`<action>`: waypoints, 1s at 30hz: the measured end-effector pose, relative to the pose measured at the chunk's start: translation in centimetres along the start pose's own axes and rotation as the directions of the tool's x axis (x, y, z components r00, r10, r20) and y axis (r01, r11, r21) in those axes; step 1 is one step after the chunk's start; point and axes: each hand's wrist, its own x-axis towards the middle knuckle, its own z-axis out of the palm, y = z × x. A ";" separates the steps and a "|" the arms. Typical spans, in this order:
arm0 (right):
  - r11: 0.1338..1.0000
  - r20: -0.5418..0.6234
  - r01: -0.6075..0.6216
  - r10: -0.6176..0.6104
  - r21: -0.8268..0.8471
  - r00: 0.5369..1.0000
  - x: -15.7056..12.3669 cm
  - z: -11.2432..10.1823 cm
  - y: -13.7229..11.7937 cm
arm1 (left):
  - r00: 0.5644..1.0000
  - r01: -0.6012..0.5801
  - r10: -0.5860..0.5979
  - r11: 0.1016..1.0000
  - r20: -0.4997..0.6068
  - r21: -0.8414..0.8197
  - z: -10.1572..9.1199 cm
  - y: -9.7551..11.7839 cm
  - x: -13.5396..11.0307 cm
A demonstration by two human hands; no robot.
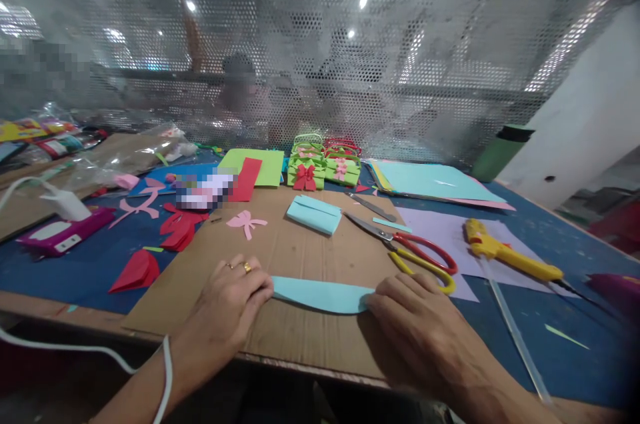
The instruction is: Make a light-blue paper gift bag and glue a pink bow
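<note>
1. Right hand (410, 307) nearest, fingertips pinching one end of a pale-blue paper strip (320, 295).
2. Left hand (237, 294) likewise pinches the opposite end; gripping both ends presumably gives tension and steadiness.
3. Strip sits low over brown cardboard (303, 339), contact unclear; that layer probably shields the blue desk (75, 277).
4. Scissors (387, 237) lie just beyond the right hand, handles toward it, seemingly for easy reach.

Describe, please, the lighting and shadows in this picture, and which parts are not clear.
Head view: bright spots on the perforated screen; dark shadow on the cardboard beside the right hand; purple object at the right edge blurred; patches at left pixelated.
</note>
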 end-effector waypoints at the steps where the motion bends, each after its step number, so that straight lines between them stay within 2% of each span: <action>1: 1.000 0.004 0.009 -0.009 -0.014 1.000 0.0 0.1 0.0 | 1.000 0.003 -0.003 1.000 0.005 0.003 0.0 0.0 0.0; 6: 1.000 -0.001 -0.001 0.001 -0.008 1.000 0.1 0.4 0.2 | 1.000 0.003 -0.003 1.000 -0.017 0.018 0.1 0.0 0.0; 14: 0.992 0.030 0.105 -0.103 -0.075 0.994 0.8 0.2 -0.2 | 0.988 -0.116 0.124 0.990 -0.097 0.086 0.6 -0.5 -0.1; 16: 0.995 0.066 0.086 -0.083 -0.049 0.994 0.9 0.2 -0.2 | 0.985 -0.120 0.130 0.989 -0.115 0.091 0.6 -0.4 -0.2; 19: 0.999 0.077 0.032 -0.032 0.010 0.996 0.9 0.3 0.0 | 0.992 -0.078 0.081 0.996 -0.094 0.030 0.4 -0.3 -0.2; 24: 0.992 0.072 -0.054 0.046 0.112 0.996 1.2 0.3 0.0 | 0.996 0.079 -0.076 0.994 0.040 -0.078 -0.2 -0.2 0.4; 27: 0.982 0.097 -0.120 0.107 0.143 0.990 1.4 0.3 -0.1 | 0.986 0.146 -0.138 0.986 0.094 -0.085 -0.4 0.0 0.7; 30: 0.960 0.134 -0.217 0.195 0.179 0.972 1.4 0.2 0.1 | 0.980 0.178 -0.172 0.982 0.099 -0.055 -0.3 0.2 0.8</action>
